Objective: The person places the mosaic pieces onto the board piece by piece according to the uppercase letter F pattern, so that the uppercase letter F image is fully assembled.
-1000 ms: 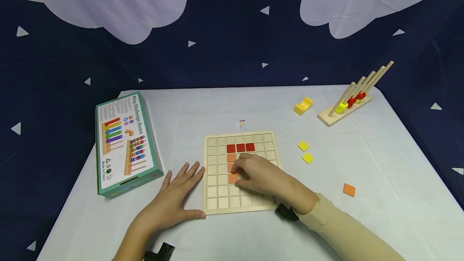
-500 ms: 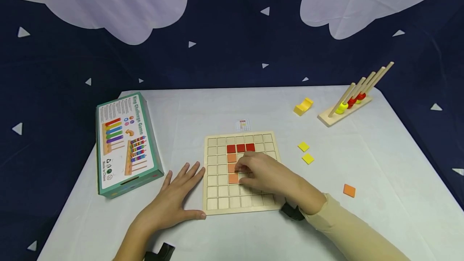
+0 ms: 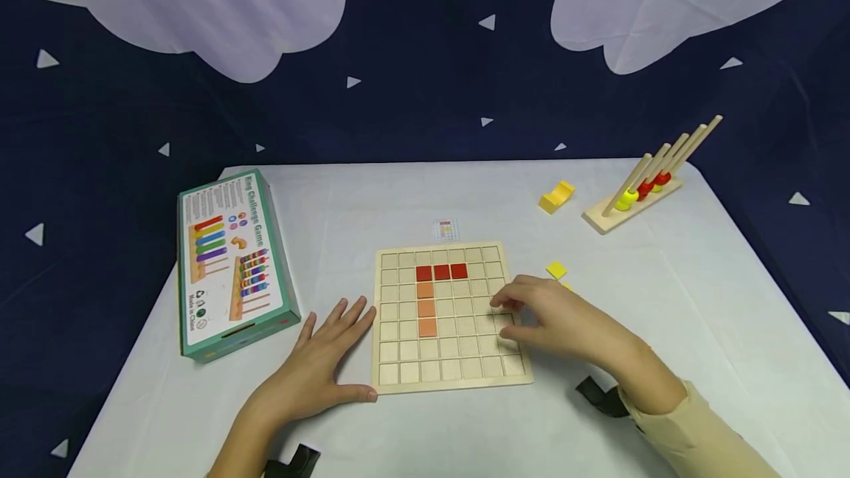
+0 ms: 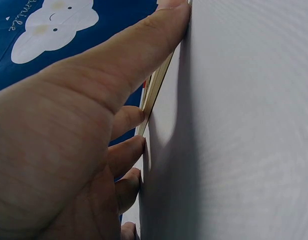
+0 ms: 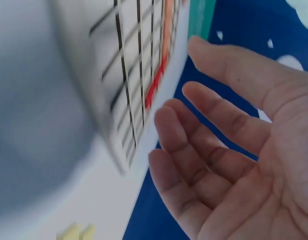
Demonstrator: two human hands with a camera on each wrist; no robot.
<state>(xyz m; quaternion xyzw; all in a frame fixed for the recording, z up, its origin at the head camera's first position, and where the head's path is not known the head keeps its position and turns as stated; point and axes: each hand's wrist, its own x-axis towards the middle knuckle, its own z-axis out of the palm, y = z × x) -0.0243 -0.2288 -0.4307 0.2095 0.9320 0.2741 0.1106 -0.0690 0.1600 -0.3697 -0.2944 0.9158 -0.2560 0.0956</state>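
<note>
A wooden grid board (image 3: pixel 409 372) lies mid-table. Three red tiles (image 3: pixel 441 272) form a row in it, and three orange tiles (image 3: pixel 426 308) run down in a column below the leftmost red one. My left hand (image 3: pixel 319 367) rests flat with fingers spread, thumb and index fingertip at the board's left edge; the left wrist view shows the thumb (image 4: pixel 144 45) by that edge. My right hand (image 3: pixel 558 316) hovers over the board's right edge, fingers loosely bent and apart, holding nothing. In the right wrist view its palm (image 5: pixel 258 190) faces the camera, bare.
Two yellow tiles (image 3: pixel 556 269) lie right of the board, one partly behind my right hand. A small pattern card (image 3: pixel 446 229) sits beyond the board. At back right are a yellow curved block (image 3: pixel 556 198) and a peg stand (image 3: pixel 600 221) with rings. A game box (image 3: pixel 232 264) lies left.
My right hand has let go of the lowest orange tile in the column and moved right to the board's edge. It now covers most of the loose orange tile. The left hand stays still.
</note>
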